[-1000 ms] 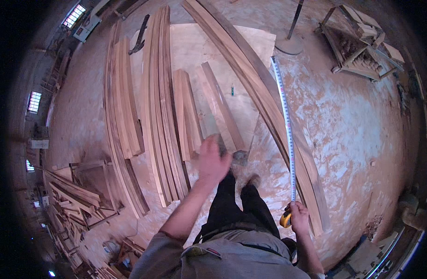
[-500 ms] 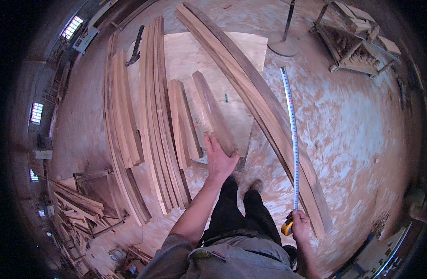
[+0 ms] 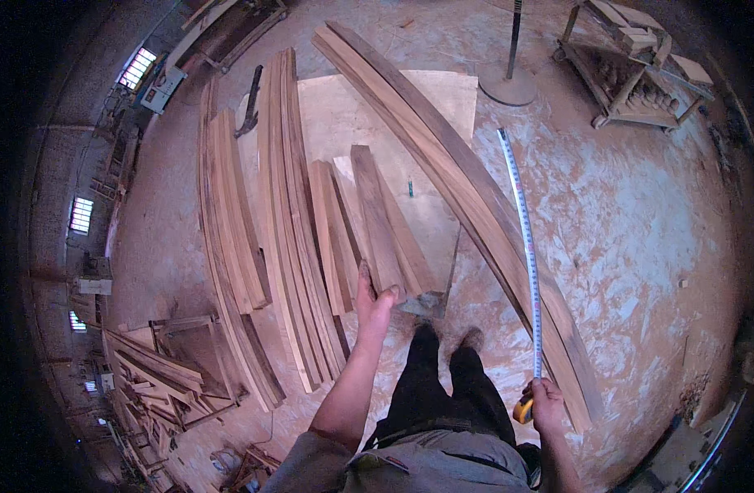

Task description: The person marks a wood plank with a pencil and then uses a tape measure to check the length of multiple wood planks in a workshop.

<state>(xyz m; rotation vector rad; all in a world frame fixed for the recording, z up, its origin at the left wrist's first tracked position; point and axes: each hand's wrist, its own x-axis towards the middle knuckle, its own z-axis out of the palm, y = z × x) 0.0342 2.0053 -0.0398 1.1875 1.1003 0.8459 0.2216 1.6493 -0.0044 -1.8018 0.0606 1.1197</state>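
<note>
My left hand is closed on the near end of a short wooden board, thumb on the right edge and fingers on the left. A paler wooden surface shows along that board's right side; whether it is a separate piece is unclear. Low on the right, my right hand grips a yellow tape measure. Its white blade stretches far ahead, running beside and partly across the long boards. Left of the held board lie short pieces and a stack of long strips.
Under the wood lies a pale sheet, with a small green object on it. A hammer rests among the strips at left. Farther off stand a pole on a round base and a wooden cart. Scrap wood is piled left.
My left hand has shifted the short board's near end leftward, and the paler surface beside it has come into sight. My right hand still holds the extended tape measure. The view has shifted slightly.
</note>
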